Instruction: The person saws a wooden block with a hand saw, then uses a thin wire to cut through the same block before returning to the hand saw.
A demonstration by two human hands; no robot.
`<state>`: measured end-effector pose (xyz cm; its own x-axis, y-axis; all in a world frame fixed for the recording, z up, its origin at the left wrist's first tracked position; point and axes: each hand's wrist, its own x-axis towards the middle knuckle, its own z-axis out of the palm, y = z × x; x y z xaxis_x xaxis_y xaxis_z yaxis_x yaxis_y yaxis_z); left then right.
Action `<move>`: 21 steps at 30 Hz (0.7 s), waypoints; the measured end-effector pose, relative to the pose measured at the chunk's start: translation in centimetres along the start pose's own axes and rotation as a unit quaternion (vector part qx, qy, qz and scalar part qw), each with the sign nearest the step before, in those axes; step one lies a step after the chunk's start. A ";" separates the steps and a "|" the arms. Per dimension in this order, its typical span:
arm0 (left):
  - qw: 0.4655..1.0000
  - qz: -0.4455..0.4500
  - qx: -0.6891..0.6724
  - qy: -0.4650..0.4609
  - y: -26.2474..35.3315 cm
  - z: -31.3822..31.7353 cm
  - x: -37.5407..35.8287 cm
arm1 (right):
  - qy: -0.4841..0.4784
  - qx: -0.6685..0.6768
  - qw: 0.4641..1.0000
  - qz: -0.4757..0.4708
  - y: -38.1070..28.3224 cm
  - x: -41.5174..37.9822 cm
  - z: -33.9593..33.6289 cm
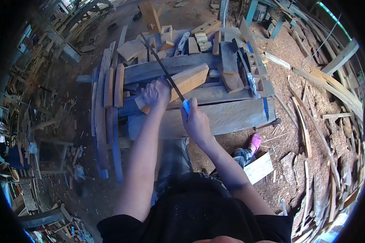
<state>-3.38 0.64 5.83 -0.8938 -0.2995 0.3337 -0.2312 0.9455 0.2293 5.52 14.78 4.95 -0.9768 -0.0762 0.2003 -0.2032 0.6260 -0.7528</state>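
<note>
Standing amid wood scraps, a workbench [231, 117] of weathered planks is carrying offcuts and notched blocks along its far side. Shavings are covering the floor [278, 81] to the right of the workbench, long boards [336, 87] are lying farther right, and lumber [16, 87] is cluttering the ground well to its left. A teal-legged table [276, 26] is standing beyond its far right corner.

Over the middle of the workbench, a wooden block [190, 81] is lying aslant beneath the left hand [156, 94], whose fingers are bending over its left part; whether they are pinching it, I cannot tell. The right hand [198, 123], nearer the workbench's front edge, is wrapping around the handle of a long tool [162, 65], its blade slanting across the block.

The block is showing warm orange-brown faces and straight edges; the tool is pairing a thin dark blade with a light-blue handle.
</note>
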 end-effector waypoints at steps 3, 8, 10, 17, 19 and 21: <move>1.000 -0.028 0.001 -0.008 0.3 0.3 0.5 | -0.008 0.010 1.000 0.019 0.8 -3.5 -1.2; 0.999 -0.013 0.025 -0.042 -0.2 0.2 0.1 | -0.031 0.016 0.998 0.053 1.7 -9.7 -3.0; 0.999 -0.005 0.012 -0.031 0.2 -0.2 -0.4 | 0.016 0.027 0.999 0.005 0.9 -6.0 -2.2; 0.999 -0.045 -0.010 -0.013 0.4 0.0 0.8 | 0.003 0.031 0.999 0.023 0.9 -5.5 -1.8; 0.997 -0.038 0.011 -0.065 0.4 -0.5 0.7 | 0.001 0.015 1.000 0.017 1.9 -9.1 -2.6; 0.998 -0.034 0.024 -0.056 -0.1 0.3 0.7 | -0.009 0.005 1.000 0.018 2.1 -9.8 -2.6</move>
<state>-4.06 0.39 5.77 -0.9122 -0.3496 0.2138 -0.3089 0.9294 0.2021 14.84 18.86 3.08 -0.9846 -0.0675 0.1615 -0.1682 0.6201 -0.7663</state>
